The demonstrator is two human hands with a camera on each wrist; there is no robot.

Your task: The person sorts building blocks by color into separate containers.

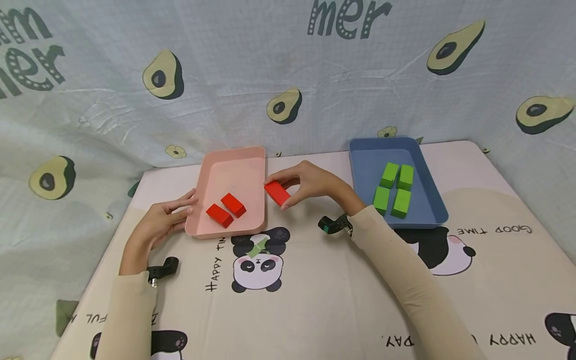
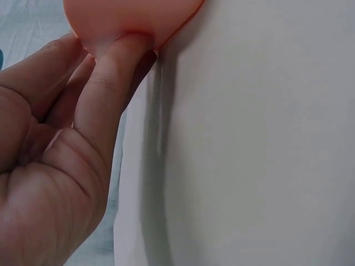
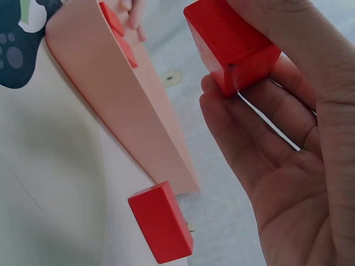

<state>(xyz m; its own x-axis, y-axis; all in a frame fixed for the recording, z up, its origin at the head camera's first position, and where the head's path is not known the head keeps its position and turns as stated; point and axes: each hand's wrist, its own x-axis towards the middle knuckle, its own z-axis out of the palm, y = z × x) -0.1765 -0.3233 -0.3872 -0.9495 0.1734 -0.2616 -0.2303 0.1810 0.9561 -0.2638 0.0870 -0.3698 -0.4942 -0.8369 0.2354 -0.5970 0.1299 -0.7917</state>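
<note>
A red block [image 1: 277, 193] is pinched between the thumb and fingers of my right hand [image 1: 310, 181], just off the right wall of the pink tray [image 1: 238, 167]. In the right wrist view, a second red block [image 3: 161, 221] stands beside that tray; my hand hides it in the head view. Two more red blocks [image 1: 226, 210] lie inside the pink tray. My left hand [image 1: 164, 218] grips the tray's left side, its fingertips at the rim. The left wrist view shows the thumb [image 2: 108, 83] against the tray's outer wall.
A blue tray [image 1: 432, 200] holding several green blocks [image 1: 396, 190] stands at the right, beyond my right forearm. A hanging cloth with avocado prints [image 1: 283, 106] closes off the back. The tablecloth [image 1: 315, 285] carries panda prints.
</note>
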